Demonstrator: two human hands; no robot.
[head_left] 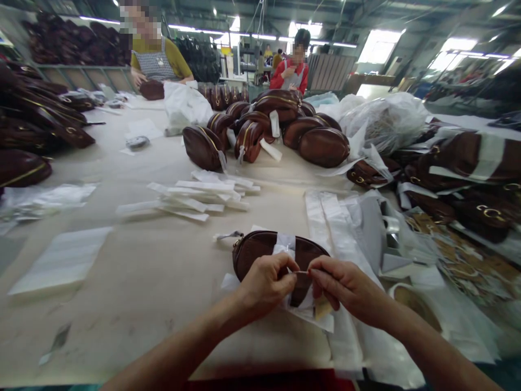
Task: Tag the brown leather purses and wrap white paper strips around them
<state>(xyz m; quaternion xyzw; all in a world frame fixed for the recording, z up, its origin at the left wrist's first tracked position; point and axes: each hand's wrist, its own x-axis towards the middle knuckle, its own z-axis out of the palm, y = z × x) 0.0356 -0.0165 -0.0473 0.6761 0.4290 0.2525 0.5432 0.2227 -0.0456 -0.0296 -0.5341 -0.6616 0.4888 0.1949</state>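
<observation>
A brown leather pouch with a gold zip lies on the table just in front of me, wrapped across its middle by a white paper strip. My left hand and my right hand meet over the pouch's near edge. Both are closed in a pinch on the same thin strip end, stretched between the fingertips. More white paper lies under my hands.
A heap of brown pouches sits mid-table, with more at the left and right. Loose white strips, flat paper sheets and clear plastic bags lie around. Two people work at the table's far end.
</observation>
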